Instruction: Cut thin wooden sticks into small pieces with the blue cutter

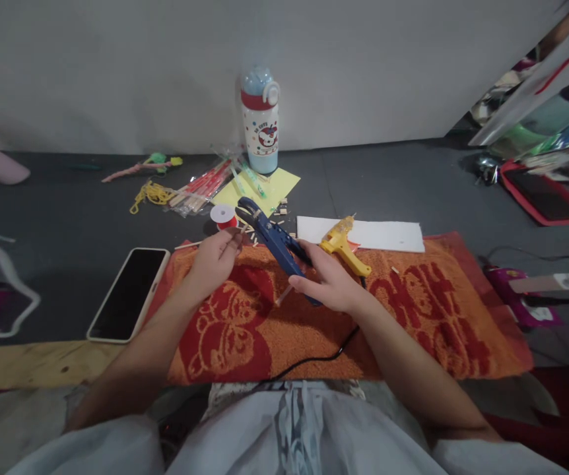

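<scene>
My left hand (218,254) is closed in a pinch on a thin pale wooden stick (188,245), which shows to the left of the fingers. A pale end also sticks out by the fingertips, close to the tool's jaws. Wrapped round a pair of blue pliers (279,245) is my right hand (331,280); their dark curved head points up and to the left. Several short cut stick pieces (253,239) lie under and beside that head. A spool of red thread (224,216) stands just beyond my left fingertips. Beneath both hands spreads an orange-red towel (304,349).
A yellow glue gun (344,244) rests on a white board (393,235), its black cord crossing the towel. A phone (129,295) lies left. Behind are a bottle (261,125), yellow paper (284,185) and bagged sticks (200,188). A red-framed tray (544,191) sits right.
</scene>
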Demonstrator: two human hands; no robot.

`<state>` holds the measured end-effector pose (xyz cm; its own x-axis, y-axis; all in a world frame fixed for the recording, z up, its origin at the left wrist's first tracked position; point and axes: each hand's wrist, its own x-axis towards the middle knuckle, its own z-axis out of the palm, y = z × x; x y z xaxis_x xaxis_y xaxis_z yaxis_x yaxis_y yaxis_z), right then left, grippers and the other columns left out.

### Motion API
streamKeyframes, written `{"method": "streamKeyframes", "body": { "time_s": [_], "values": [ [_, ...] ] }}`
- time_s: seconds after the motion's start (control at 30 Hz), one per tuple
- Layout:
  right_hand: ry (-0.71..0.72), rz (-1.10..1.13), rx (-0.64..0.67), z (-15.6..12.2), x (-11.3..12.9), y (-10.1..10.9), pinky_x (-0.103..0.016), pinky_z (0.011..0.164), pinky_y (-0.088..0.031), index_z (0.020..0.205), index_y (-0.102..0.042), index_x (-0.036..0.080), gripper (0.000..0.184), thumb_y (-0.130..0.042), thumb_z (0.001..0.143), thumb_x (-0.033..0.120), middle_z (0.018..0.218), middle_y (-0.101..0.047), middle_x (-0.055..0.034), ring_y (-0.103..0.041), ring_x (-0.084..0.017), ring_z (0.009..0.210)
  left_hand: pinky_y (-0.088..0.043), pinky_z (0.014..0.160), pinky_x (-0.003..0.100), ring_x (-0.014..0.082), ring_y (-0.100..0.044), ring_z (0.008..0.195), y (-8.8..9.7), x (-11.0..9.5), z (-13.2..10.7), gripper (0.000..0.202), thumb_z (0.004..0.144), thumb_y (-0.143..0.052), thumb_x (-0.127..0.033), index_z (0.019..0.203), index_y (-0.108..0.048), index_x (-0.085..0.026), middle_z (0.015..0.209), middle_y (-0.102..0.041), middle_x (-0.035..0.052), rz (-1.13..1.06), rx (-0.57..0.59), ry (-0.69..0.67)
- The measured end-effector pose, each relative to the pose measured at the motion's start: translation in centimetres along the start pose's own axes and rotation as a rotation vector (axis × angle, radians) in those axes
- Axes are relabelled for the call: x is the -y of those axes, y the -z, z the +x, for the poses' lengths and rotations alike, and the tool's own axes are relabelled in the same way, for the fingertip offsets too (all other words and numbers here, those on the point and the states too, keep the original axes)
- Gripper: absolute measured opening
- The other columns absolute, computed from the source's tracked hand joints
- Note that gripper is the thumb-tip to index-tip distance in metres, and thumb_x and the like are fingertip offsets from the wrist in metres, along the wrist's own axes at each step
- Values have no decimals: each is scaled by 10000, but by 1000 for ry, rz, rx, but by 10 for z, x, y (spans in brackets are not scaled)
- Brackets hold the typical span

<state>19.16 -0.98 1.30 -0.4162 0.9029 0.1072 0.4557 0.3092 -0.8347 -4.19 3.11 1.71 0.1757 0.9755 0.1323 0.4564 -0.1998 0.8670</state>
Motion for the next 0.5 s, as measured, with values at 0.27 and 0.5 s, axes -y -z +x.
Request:
{"method": "streamKeyframes", "body": {
  "time_s": [0.27,0.5],
  "values": [
    [57,61,63,-1,-12,9,-467,994,-410,1357,-388,150,660,-535,840,533,1312,-534,-156,-520,-307,1175,-216,414,220,72,-281,420,7,-11,-1,348,779,-584,-499,680,-548,-168,487,-351,-45,-367,179,247],
    [43,41,80,1,-11,10,-455,963,-431,1338,-409,127,652,-541,836,523,1269,-561,-165,-551,-300,1119,-335,454,213,78,-405,456,8,-2,2,303,807,-564,-467,758,-578,-169,557,-489,-22,-326,279,224]
  ]
}}
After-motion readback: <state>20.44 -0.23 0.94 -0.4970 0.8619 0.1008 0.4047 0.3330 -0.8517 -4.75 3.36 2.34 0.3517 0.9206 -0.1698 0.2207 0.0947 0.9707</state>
